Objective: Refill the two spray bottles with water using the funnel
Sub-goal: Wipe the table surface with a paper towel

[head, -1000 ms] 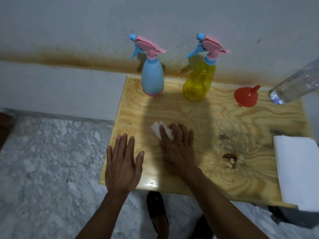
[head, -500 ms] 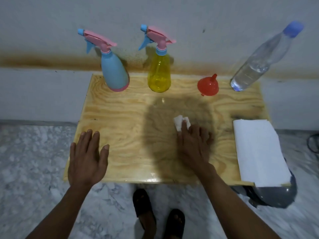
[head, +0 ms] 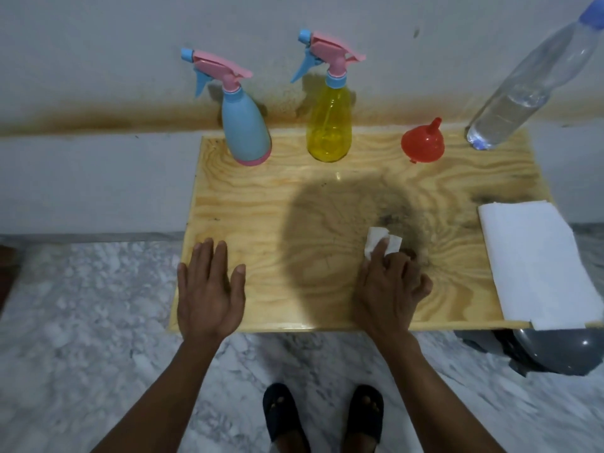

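From the head view, looking down on the wooden board (head: 248, 204): the left hand (head: 209, 289) lies flat with fingers spread on the near left corner, holding nothing. The right hand (head: 390, 286) presses a small white tissue (head: 380, 241) to the wood over a dark stain, fingers curled on it. Along the far edge stand the blue spray bottle (head: 245, 125) and the yellow spray bottle (head: 330, 122), both upright, spray heads on. To their right sits the red funnel (head: 423, 143), mouth down and spout up, then the clear water bottle (head: 529, 83), capped; it seems to hold water, though glare makes that hard to judge. The funnel lies straight beyond the right hand, the nearer one. Nothing blocks that reach; folded white paper (head: 536, 263) lies right.
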Action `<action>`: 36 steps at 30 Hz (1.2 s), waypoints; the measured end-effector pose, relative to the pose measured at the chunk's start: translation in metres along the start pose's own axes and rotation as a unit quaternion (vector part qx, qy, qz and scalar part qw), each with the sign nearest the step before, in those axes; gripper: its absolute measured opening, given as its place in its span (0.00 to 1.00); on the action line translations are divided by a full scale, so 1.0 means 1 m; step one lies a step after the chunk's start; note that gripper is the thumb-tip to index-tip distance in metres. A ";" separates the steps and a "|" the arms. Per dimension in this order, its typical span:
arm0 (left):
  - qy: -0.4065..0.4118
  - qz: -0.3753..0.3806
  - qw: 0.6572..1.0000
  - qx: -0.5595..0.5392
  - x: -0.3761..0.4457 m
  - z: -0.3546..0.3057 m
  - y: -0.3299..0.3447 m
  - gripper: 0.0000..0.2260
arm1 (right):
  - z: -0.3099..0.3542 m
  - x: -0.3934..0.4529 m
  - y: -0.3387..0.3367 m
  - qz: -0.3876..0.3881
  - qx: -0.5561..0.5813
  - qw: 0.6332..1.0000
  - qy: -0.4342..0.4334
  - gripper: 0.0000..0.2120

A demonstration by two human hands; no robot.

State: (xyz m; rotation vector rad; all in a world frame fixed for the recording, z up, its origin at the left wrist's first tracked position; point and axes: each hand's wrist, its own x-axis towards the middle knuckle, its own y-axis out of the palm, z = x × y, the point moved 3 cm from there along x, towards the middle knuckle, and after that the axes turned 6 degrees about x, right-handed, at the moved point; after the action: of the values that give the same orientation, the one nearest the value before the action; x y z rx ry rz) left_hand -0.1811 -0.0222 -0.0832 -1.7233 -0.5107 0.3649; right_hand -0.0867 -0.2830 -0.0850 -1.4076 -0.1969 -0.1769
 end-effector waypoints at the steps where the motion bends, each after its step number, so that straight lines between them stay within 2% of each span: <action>1: 0.001 0.002 1.000 0.000 0.000 0.001 0.000 0.28 | 0.011 0.000 0.002 0.015 0.012 1.000 0.007 0.22; 7: 0.011 -0.022 1.000 -0.006 0.002 0.007 0.003 0.24 | 0.080 0.006 0.010 0.134 0.075 0.988 -0.011 0.25; 14: 0.031 -0.017 0.998 -0.047 0.001 0.014 0.000 0.23 | 0.142 -0.007 0.007 0.136 0.079 0.981 -0.115 0.25; 20: 0.035 0.004 0.999 -0.025 -0.002 0.016 -0.001 0.26 | 0.156 -0.036 -0.001 0.190 0.111 0.958 -0.181 0.28; 26: 0.044 0.034 0.998 -0.010 -0.012 0.016 0.002 0.28 | 0.132 -0.058 -0.012 0.130 0.110 0.965 -0.200 0.22; 36: 0.037 0.071 0.997 0.005 -0.042 -0.011 0.006 0.31 | 0.026 -0.054 -0.027 0.033 0.027 0.990 -0.136 0.18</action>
State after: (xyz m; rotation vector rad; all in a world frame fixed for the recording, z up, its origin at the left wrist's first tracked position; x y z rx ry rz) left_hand -0.2106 -0.0537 -0.0878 -1.7613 -0.3322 0.4018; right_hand -0.1467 -0.2606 -0.0686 -1.3792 -0.3772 0.0762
